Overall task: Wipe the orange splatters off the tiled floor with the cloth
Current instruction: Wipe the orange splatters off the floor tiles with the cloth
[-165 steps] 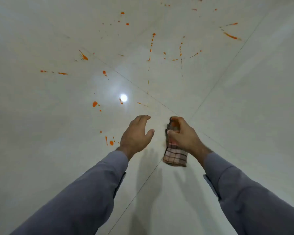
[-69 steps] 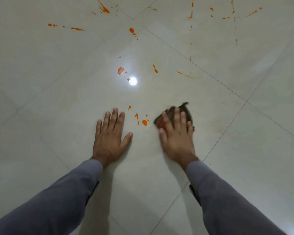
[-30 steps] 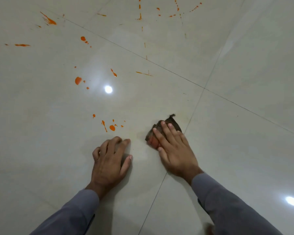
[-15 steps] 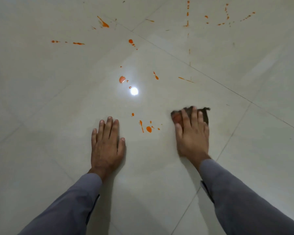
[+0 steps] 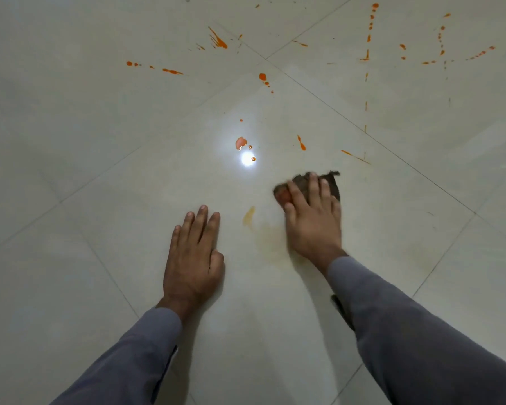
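The cloth (image 5: 307, 185), a dark crumpled rag, lies bunched on the tiled floor (image 5: 100, 141) under the right hand (image 5: 313, 223), whose fingers (image 5: 313, 188) are stretched straight across it and press it flat rather than curl round it. Just left of the cloth and a little nearer the person, a pale orange smear (image 5: 250, 214) fades into a faint yellowish haze on the tile. Left of that smear, the left hand (image 5: 193, 258) rests palm-down on the floor with its fingers straight and together, holding nothing; it looks like a prop for the body.

Beyond the cloth, a round orange blob (image 5: 240, 141) sits beside the bright reflection of a lamp (image 5: 247, 158), and a short streak (image 5: 302, 143) lies right of the blob. Farther still from the cloth, many more orange splatters (image 5: 218, 41) dot the tiles.

In my judgement the wipe here is only partly good: the smear needs another pass with firm, even pressure. Turning the cloth to a cleaner face would probably help, since a soiled patch may only spread the stain. Working outward from the cloth toward the blob seems sensible.
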